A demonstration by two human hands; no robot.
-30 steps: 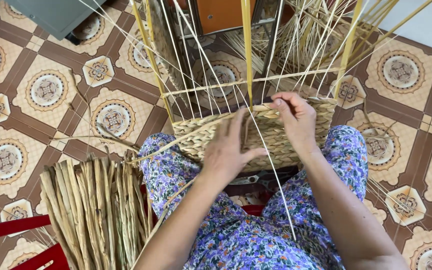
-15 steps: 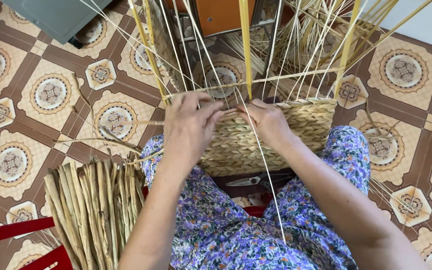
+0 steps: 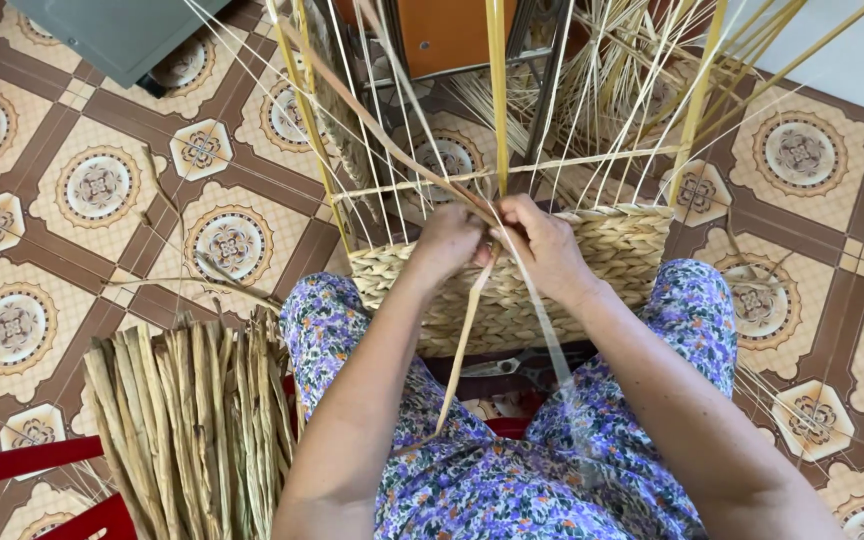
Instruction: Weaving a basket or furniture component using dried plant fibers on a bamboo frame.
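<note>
Half-woven basket (image 3: 592,265) sits propped between the person's knees, woven band at the bottom, bare upright stakes (image 3: 497,90) fanning up from its top edge. Both hands meet at that top edge, near its middle. Left hand (image 3: 449,240) is closed, pinching a flat brown reed strand (image 3: 392,150) that runs up and away to the left over the stakes. Right hand (image 3: 542,240) is curled too, fingers clamped on the weave and on a pale strand (image 3: 542,320) trailing down across the lap. Another loose end (image 3: 462,345) hangs down between the forearms.

To do this pass well, I'd say: keep the strand flat, no twist, pull it snug against the row below, thumb pressing the last crossing so it doesn't slacken. Stakes look thin, so tension should be even or they'll lean.

Bundle of dried reeds (image 3: 187,420) lies by the left knee on the patterned tile floor (image 3: 42,200), within reach. Red plastic seat edge (image 3: 22,465) shows at lower left. Orange panel on a metal frame (image 3: 452,35) stands behind the basket.
</note>
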